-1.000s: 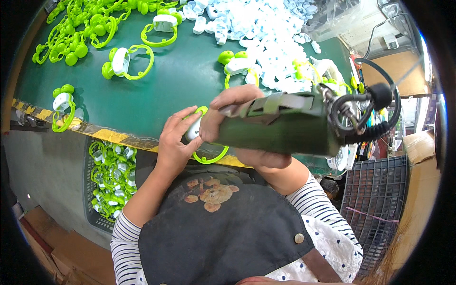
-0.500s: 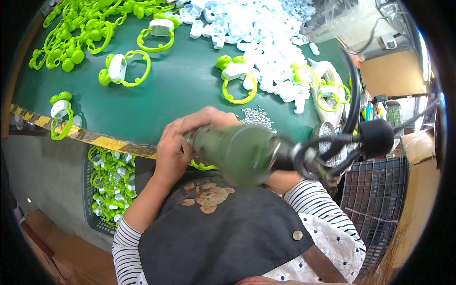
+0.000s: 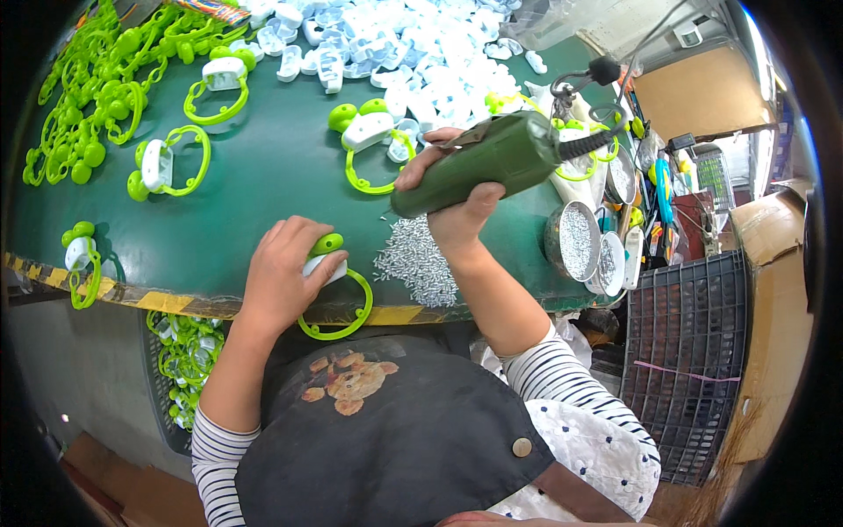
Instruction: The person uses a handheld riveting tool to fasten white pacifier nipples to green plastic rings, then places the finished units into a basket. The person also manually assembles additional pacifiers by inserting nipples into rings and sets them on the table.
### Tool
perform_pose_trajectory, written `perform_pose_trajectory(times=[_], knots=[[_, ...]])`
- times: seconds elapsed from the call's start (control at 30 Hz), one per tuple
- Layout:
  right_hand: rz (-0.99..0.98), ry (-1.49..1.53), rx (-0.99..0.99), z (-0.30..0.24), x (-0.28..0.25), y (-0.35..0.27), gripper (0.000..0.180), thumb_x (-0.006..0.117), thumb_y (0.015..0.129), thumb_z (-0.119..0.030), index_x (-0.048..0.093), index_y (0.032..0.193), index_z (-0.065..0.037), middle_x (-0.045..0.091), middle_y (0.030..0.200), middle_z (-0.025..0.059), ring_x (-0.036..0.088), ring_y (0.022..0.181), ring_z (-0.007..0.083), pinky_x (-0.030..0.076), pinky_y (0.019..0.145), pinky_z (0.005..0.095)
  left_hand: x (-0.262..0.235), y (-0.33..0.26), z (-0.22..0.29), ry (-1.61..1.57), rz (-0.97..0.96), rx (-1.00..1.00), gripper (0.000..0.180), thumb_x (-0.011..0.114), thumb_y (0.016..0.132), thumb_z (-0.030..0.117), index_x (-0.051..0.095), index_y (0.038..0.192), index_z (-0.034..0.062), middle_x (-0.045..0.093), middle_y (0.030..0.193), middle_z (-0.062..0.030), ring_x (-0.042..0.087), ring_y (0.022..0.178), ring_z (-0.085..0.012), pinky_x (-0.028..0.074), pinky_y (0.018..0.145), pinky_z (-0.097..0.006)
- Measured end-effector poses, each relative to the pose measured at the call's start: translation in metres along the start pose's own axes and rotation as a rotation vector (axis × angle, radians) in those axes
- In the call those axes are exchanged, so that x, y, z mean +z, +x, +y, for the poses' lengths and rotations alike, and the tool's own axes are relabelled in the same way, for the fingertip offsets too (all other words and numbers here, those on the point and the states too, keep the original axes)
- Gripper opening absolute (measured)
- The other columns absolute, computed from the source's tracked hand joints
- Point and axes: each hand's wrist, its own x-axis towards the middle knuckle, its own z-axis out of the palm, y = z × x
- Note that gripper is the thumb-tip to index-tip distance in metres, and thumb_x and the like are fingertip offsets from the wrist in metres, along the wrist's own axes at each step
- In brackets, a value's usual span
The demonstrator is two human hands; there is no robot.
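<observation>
At the green table's (image 3: 246, 202) near edge, the left hand (image 3: 281, 272) presses flat on a green ring toy (image 3: 338, 303) while the right hand (image 3: 457, 211), at its two o'clock, grips a green power screwdriver (image 3: 479, 162); best kept steady over the screw pile (image 3: 417, 259).

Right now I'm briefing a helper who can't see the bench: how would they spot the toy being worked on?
Start at the green table and follow its near edge with the yellow-black tape. There the left hand presses down on a white-and-green toy with a ring, beside the pile of small screws. Unlike the other toys farther back, its ring overhangs the table edge.
</observation>
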Motion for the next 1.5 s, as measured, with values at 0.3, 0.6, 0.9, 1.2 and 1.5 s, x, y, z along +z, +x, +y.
perform_pose_trajectory(times=[0.3, 0.6, 0.9, 1.2, 1.5], knots=[[0.068, 0.083, -0.038, 0.005, -0.018, 0.009, 0.099, 0.041, 0.078, -0.088, 0.050, 0.117, 0.003, 0.060, 0.070, 0.0106, 0.061, 0.064, 0.0186, 0.050, 0.063, 0.0312, -0.003, 0.004, 0.006, -0.010, -0.043, 0.021, 0.031, 0.077, 0.077, 0.017, 0.066, 0.102, 0.0030, 0.062, 0.098, -0.0102, 0.058, 0.091, -0.0305, 0.046, 0.081, -0.041], [0.013, 0.576, -0.038, -0.038, 0.015, 0.010, 0.112, 0.026, 0.068, -0.099, 0.052, 0.122, -0.005, 0.056, 0.069, 0.0087, 0.056, 0.065, 0.0197, 0.049, 0.062, 0.0356, 0.003, 0.027, 0.014, -0.092, 0.029, 0.093, 0.031, 0.078, 0.074, 0.012, 0.068, 0.104, 0.0078, 0.065, 0.086, -0.0044, 0.058, 0.091, -0.0262, 0.042, 0.087, -0.039], [0.052, 0.604, -0.008, -0.044, 0.035, 0.005, 0.112, 0.024, 0.070, -0.097, 0.051, 0.114, 0.002, 0.057, 0.065, 0.0126, 0.057, 0.056, 0.0219, 0.051, 0.058, 0.0352, 0.002, 0.015, 0.005, -0.168, 0.109, 0.057, 0.012, 0.077, 0.075, 0.008, 0.069, 0.083, 0.0070, 0.063, 0.076, -0.0047, 0.057, 0.081, -0.0256, 0.043, 0.082, -0.038], [-0.067, 0.636, -0.043, -0.048, 0.043, 0.003, 0.114, 0.034, 0.066, -0.098, 0.048, 0.115, 0.005, 0.059, 0.067, 0.0137, 0.060, 0.060, 0.0235, 0.053, 0.061, 0.0358, -0.008, 0.009, 0.010, -0.127, 0.148, 0.095, 0.010, 0.077, 0.076, 0.006, 0.069, 0.083, 0.0063, 0.063, 0.074, -0.0063, 0.058, 0.076, -0.0257, 0.044, 0.084, -0.039], [-0.230, 0.536, -0.118, -0.051, 0.049, 0.004, 0.117, 0.033, 0.065, -0.099, 0.047, 0.116, 0.005, 0.057, 0.068, 0.0132, 0.057, 0.058, 0.0238, 0.052, 0.059, 0.0380, -0.015, 0.006, 0.010, -0.053, 0.135, 0.127, 0.009, 0.075, 0.076, 0.007, 0.070, 0.084, 0.0085, 0.062, 0.076, -0.0034, 0.056, 0.079, -0.0246, 0.042, 0.081, -0.038]])
